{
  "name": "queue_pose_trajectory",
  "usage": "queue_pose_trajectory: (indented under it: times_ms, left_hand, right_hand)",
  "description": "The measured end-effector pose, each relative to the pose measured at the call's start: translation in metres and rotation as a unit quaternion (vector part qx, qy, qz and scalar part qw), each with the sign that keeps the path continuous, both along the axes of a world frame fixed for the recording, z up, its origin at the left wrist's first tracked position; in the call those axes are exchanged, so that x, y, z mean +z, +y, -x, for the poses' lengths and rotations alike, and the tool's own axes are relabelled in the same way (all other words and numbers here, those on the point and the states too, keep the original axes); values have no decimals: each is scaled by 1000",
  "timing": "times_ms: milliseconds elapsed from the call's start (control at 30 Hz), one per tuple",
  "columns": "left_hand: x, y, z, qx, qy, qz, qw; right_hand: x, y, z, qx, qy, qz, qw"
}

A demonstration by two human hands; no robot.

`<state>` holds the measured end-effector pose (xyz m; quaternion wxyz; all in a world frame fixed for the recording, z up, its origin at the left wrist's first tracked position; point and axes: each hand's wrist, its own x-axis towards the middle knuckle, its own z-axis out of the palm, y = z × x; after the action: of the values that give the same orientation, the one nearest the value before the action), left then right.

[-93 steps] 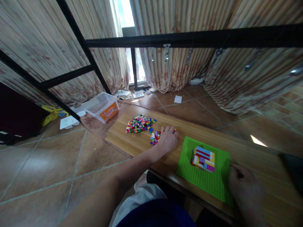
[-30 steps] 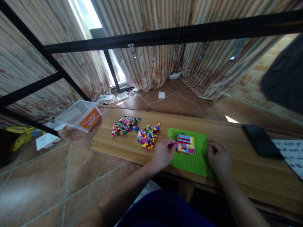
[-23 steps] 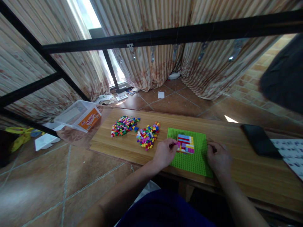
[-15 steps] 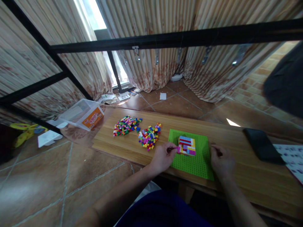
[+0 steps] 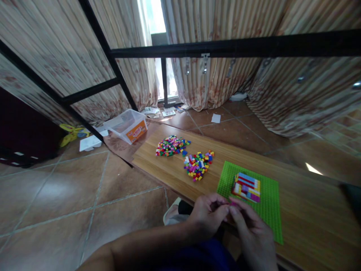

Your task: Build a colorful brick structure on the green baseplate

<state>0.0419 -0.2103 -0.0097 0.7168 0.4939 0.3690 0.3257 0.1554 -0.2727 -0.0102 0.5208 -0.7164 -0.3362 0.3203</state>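
Observation:
Both hands meet at the near edge of the green baseplate (image 5: pixel 270 210). A small pink toy brick (image 5: pixel 233 203) shows between their fingertips. My left hand (image 5: pixel 207 215) is closed, its thumb and forefinger pinched at the brick's left side. My right hand (image 5: pixel 252 229) pinches it from the right, and the fingers cover most of it. Just beyond the hands, a low block of joined bricks (image 5: pixel 246 187) in blue, red, white, yellow and purple sits on the baseplate.
Two piles of loose bricks, a farther pile (image 5: pixel 170 146) and a nearer pile (image 5: pixel 198 165), lie on the wooden table (image 5: pixel 169 177). A clear plastic box (image 5: pixel 126 126) with an orange label stands past its left end. A dark flat object (image 5: pixel 352 201) lies at the right.
My left hand has drawn the pink brick back from the brick block toward me. My right hand has left the baseplate's right side and joined it. The view has swung left.

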Motion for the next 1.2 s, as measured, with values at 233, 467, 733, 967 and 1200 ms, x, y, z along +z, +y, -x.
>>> queue_pose_trajectory:
  times_ms: [233, 467, 733, 967, 1200]
  left_hand:
    - [-12, 5, 13, -12, 23, -54, 998]
    - [-27, 69, 58, 55, 287, -329, 898]
    - [-48, 104, 77, 30, 460, -408, 788]
    - [-51, 102, 66, 65, 421, -419, 802]
    - [-27, 53, 39, -42, 282, -392, 875]
  right_hand:
    - [-12, 8, 11, 2, 172, -12, 985]
    - [-30, 19, 17, -30, 302, -15, 953]
    - [-45, 15, 13, -52, 246, -5, 968]
    - [-40, 5, 1, -61, 183, -2, 981]
    - [-36, 0, 0, -74, 193, 5, 978]
